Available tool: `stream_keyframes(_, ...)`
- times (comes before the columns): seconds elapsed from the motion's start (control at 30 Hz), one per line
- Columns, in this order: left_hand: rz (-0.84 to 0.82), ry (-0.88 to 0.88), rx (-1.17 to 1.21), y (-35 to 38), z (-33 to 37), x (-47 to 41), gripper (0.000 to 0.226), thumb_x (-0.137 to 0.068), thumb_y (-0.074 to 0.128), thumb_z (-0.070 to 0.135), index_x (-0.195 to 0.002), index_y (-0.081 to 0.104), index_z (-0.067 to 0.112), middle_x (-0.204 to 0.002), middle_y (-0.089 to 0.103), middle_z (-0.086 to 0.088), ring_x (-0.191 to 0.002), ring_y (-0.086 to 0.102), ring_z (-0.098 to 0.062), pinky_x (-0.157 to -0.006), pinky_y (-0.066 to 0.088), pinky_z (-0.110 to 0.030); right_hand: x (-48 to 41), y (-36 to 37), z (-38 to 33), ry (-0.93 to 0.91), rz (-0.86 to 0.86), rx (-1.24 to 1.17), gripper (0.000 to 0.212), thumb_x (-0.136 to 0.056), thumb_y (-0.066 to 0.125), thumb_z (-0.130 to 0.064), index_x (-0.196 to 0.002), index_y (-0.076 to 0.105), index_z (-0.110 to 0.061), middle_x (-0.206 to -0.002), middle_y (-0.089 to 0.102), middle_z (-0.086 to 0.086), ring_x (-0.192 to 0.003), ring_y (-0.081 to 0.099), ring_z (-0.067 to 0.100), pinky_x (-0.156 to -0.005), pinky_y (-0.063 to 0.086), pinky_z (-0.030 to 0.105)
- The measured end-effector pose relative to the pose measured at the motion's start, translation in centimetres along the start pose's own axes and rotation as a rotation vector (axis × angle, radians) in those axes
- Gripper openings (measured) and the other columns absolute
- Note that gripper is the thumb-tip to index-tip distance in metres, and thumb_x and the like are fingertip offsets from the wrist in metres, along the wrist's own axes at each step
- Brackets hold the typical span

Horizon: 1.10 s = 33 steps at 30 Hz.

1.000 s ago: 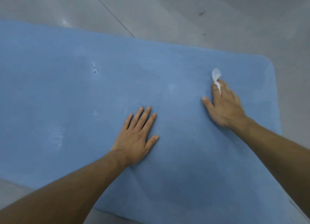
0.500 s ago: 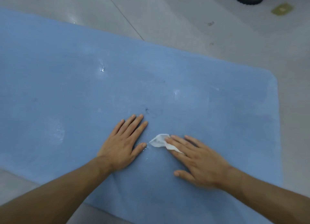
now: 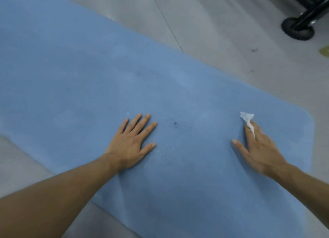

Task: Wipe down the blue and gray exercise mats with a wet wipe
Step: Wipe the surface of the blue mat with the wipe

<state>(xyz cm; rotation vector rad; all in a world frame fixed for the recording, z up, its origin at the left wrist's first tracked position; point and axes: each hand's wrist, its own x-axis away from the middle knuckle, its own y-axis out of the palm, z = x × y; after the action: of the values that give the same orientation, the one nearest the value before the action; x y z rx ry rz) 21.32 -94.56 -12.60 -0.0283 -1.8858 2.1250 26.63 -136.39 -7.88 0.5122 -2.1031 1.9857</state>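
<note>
Floor (image 3: 213, 32), pale and glossy, carries a blue mat (image 3: 80, 80) that runs from far left to near right, its rounded corner at the right. The left hand (image 3: 130, 146) lies palm down near the mat's middle, grip spread, fingers straight and fanned, holding nothing. The right hand (image 3: 260, 148) is flat on the mat well to the right, fingers straight and close together, thumb out to the left, pressing a white wipe (image 3: 246, 117) down. The wipe's crumpled end sticks out just beyond the fingertips, and a thin strip shows between two fingers. A dark speck (image 3: 175, 123) marks the mat between the hands. A black wheel (image 3: 296, 31) stands on the floor far right.
</note>
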Motion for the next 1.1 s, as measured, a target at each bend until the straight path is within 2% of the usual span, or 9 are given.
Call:
stream_keyframes(0.1, -0.004, -0.025, 0.004, -0.6, -2.3, -0.1, 0.073, -0.095, 0.003, 0.076, -0.162, -0.005, 0.048, -0.171, -0.016, 0.017, -0.158, -0.015, -0.01, -0.129, -0.007, -0.043, 2.1, 2.6, -5.1, -0.257, -0.05, 0.093, 0.096, -0.092, 0.008, -0.08, -0.162, -0.016, -0.019, -0.168, -0.03, 0.002, -0.157, -0.022, 0.016, -0.126, -0.006, 0.029)
stream_keyframes(0.17, -0.001, -0.007, 0.001, -0.7, -2.9, -0.4, 0.073, -0.095, 0.004, 0.077, -0.162, -0.001, 0.049, -0.171, -0.014, 0.018, -0.158, -0.015, -0.009, -0.129, -0.007, -0.043, 4.0, 3.7, -8.5, -0.459, -0.109, 0.13, 0.094, -0.093, 0.007, -0.083, -0.16, -0.02, -0.022, -0.166, -0.035, -0.001, -0.155, -0.026, 0.014, -0.127, -0.008, 0.03)
stream_keyframes(0.3, 0.042, 0.004, 0.018, -0.4, -3.0, -0.7, 0.072, -0.096, 0.01, 0.077, -0.162, 0.004, 0.049, -0.172, -0.01, 0.018, -0.158, -0.014, -0.009, -0.129, -0.006, -0.043, 6.9, 4.9, -11.4, -0.723, -0.048, 0.243, 0.089, -0.099, 0.035, -0.075, -0.162, 0.03, -0.011, -0.172, 0.015, 0.007, -0.158, 0.019, 0.025, -0.12, 0.02, 0.039)
stream_keyframes(0.4, 0.066, -0.003, 0.016, 0.0, -3.0, -0.6, 0.072, -0.097, 0.012, 0.076, -0.163, 0.007, 0.048, -0.172, -0.008, 0.016, -0.159, -0.011, -0.01, -0.129, -0.004, -0.044, 6.4, 4.3, -10.9, -0.754, -0.011, 0.351, 0.081, -0.1, 0.038, -0.072, -0.155, 0.046, -0.013, -0.169, 0.026, 0.005, -0.155, 0.028, 0.021, -0.117, 0.024, 0.043)
stream_keyframes(0.5, 0.08, 0.003, 0.01, 0.1, -3.1, -0.6, 0.071, -0.098, 0.014, 0.076, -0.163, 0.005, 0.047, -0.173, -0.008, 0.015, -0.159, -0.012, -0.011, -0.129, -0.004, -0.045, 4.0, 3.5, -9.7, -0.652, -0.006, 0.331, 0.079, -0.102, 0.031, -0.069, -0.158, 0.04, -0.013, -0.17, 0.021, 0.002, -0.157, 0.022, 0.02, -0.12, 0.019, 0.046)
stream_keyframes(0.67, 0.106, 0.009, -0.004, 0.6, -3.3, -0.7, 0.072, -0.099, 0.018, 0.076, -0.164, 0.006, 0.046, -0.174, -0.006, 0.012, -0.16, -0.008, -0.013, -0.129, 0.001, -0.049, -2.2, 0.8, -5.6, -0.322, -0.039, 0.287, 0.083, -0.096, -0.004, -0.074, -0.161, -0.018, -0.025, -0.17, -0.018, -0.011, -0.157, -0.017, 0.008, -0.127, -0.007, 0.037)
stream_keyframes(0.93, 0.13, 0.005, 0.015, 1.1, -3.4, -0.8, 0.073, -0.098, 0.021, 0.076, -0.163, 0.007, 0.046, -0.174, -0.004, 0.01, -0.16, -0.005, -0.015, -0.128, 0.004, -0.054, -8.5, -5.0, 1.6, -0.033, -0.06, 0.179, 0.093, -0.088, 0.022, -0.074, -0.163, 0.018, -0.02, -0.17, 0.019, 0.001, -0.155, 0.024, 0.023, -0.123, 0.026, 0.044)
stream_keyframes(1.0, 0.122, 0.002, 0.021, 0.9, -3.4, -0.8, 0.074, -0.098, 0.023, 0.076, -0.163, 0.007, 0.047, -0.174, -0.004, 0.01, -0.16, -0.005, -0.016, -0.128, 0.004, -0.055, -9.9, -4.9, 1.2, 0.069, -0.041, 0.053, 0.093, -0.089, 0.026, -0.073, -0.163, 0.021, -0.017, -0.168, 0.023, 0.009, -0.152, 0.028, 0.031, -0.122, 0.028, 0.049)
stream_keyframes(1.1, 0.114, 0.0, 0.015, 1.0, -3.4, -0.9, 0.074, -0.097, 0.025, 0.076, -0.163, 0.005, 0.047, -0.174, -0.006, 0.01, -0.16, -0.006, -0.016, -0.128, 0.002, -0.055, -11.0, -3.0, -2.6, 0.182, 0.125, -0.248, 0.092, -0.096, 0.027, -0.071, -0.158, 0.028, -0.002, -0.161, 0.029, 0.023, -0.149, 0.027, 0.04, -0.123, 0.024, 0.054)
